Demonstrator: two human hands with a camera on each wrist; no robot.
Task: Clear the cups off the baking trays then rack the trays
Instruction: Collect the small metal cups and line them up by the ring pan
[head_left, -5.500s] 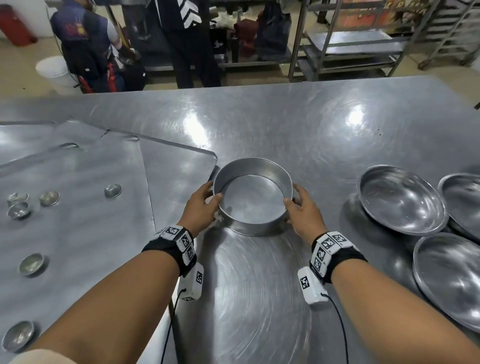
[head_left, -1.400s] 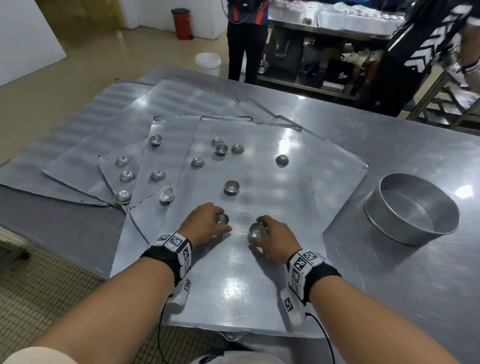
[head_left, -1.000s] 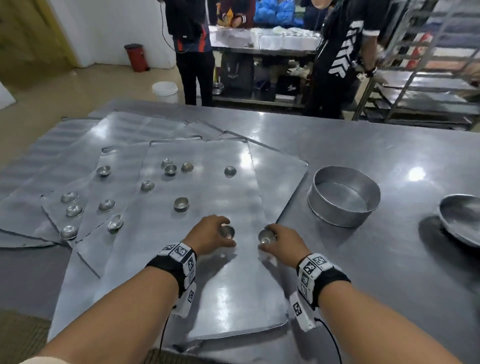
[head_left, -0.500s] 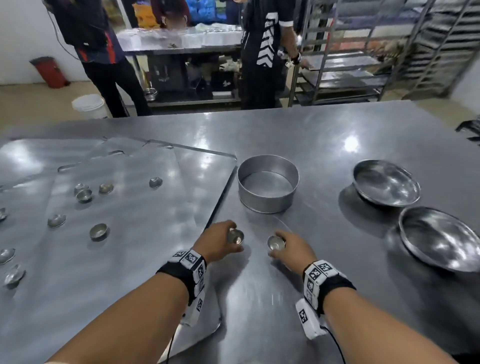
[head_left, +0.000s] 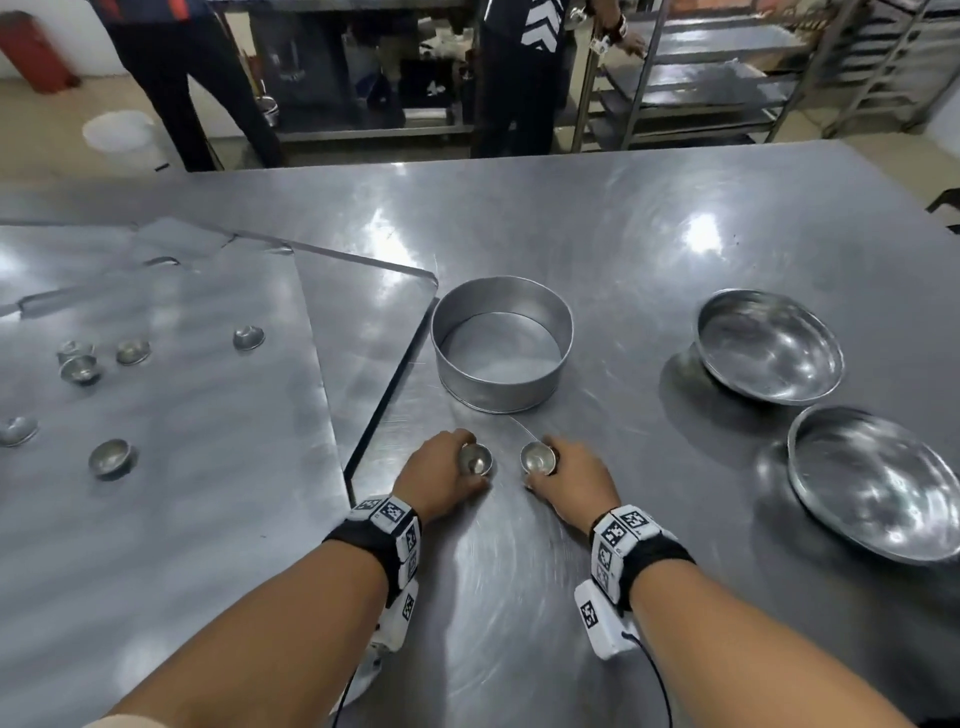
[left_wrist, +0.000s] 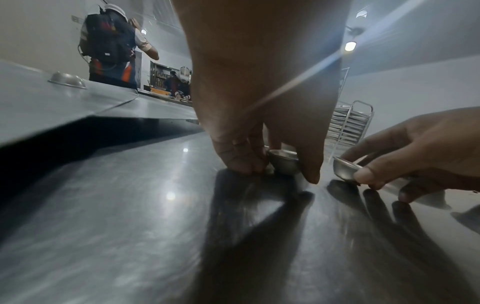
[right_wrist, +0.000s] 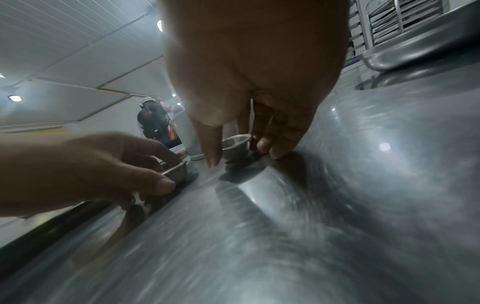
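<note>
My left hand (head_left: 441, 475) pinches a small steel cup (head_left: 475, 460) low over the steel table, just right of the tray edge; the left wrist view shows the same cup (left_wrist: 283, 161) between thumb and fingers. A second small cup (head_left: 538, 458) is pinched in my right hand (head_left: 569, 480), seen in the right wrist view as a cup (right_wrist: 235, 148) near the tabletop. Both cups are close in front of the round cake tin (head_left: 501, 343). Overlapping flat baking trays (head_left: 208, 467) lie at the left with several small cups (head_left: 110, 457) on them.
Two wide steel bowls (head_left: 769, 351) (head_left: 872, 480) sit on the table at the right. Two people (head_left: 519, 67) stand beyond the far edge, near a shelf rack (head_left: 691, 78). A tall tray rack (left_wrist: 349, 125) stands further off.
Both hands picked a cup each from the near tray and carried them right, off the trays, to the table in front of the cake tin.
</note>
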